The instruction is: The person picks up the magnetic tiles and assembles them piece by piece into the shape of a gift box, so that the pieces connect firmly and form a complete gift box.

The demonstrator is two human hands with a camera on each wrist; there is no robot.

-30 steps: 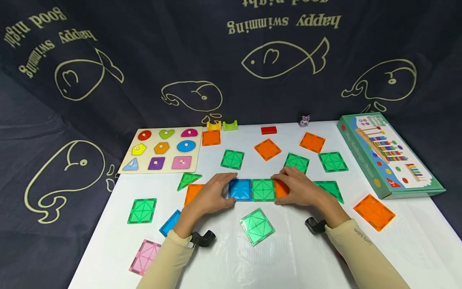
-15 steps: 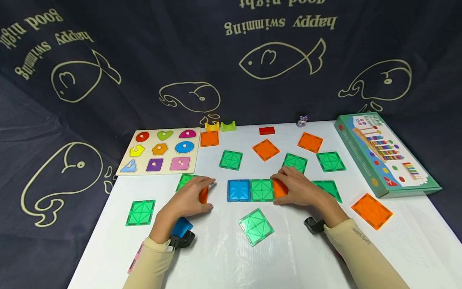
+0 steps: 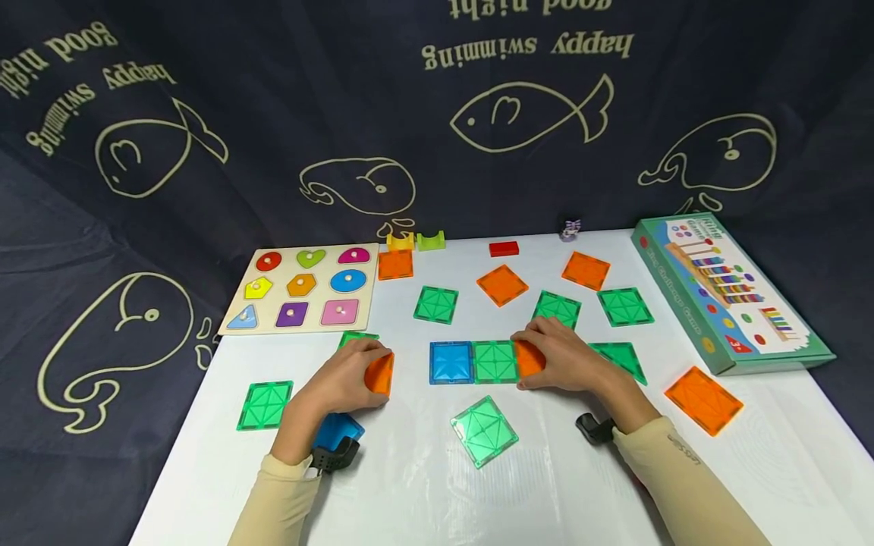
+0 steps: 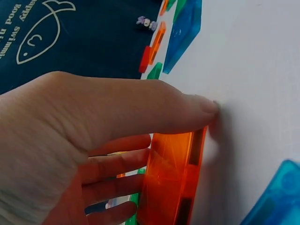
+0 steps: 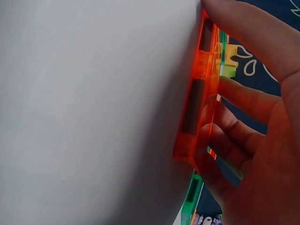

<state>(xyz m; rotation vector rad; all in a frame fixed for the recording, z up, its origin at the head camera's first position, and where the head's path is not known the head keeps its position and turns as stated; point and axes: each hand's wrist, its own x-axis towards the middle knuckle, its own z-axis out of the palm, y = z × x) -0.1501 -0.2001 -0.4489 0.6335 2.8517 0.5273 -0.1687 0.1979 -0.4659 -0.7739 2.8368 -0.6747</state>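
Observation:
A row of square magnetic tiles lies mid-table in the head view: a blue tile (image 3: 451, 362), a green tile (image 3: 495, 362) beside it, and an orange tile (image 3: 529, 359) at the right end. My right hand (image 3: 570, 356) grips that orange tile by its front and back edges, its right part hidden by the palm. Left of the row, my left hand (image 3: 341, 379) holds a second orange tile (image 4: 168, 178), thumb at the near edge and fingers at the far one. Another blue tile (image 3: 339, 431) lies under the left wrist. In front of the row rests a tilted green tile (image 3: 485, 430).
Several green and orange tiles lie scattered behind and around the row, such as an orange tile (image 3: 704, 400) at the right. A peg puzzle board (image 3: 314, 324) sits back left, a game box (image 3: 744, 303) back right. A red block (image 3: 504, 249) stands at the back edge.
My left hand has moved left, away from the blue tile in the row, and now grips the separate orange tile. My right hand stays on its orange tile.

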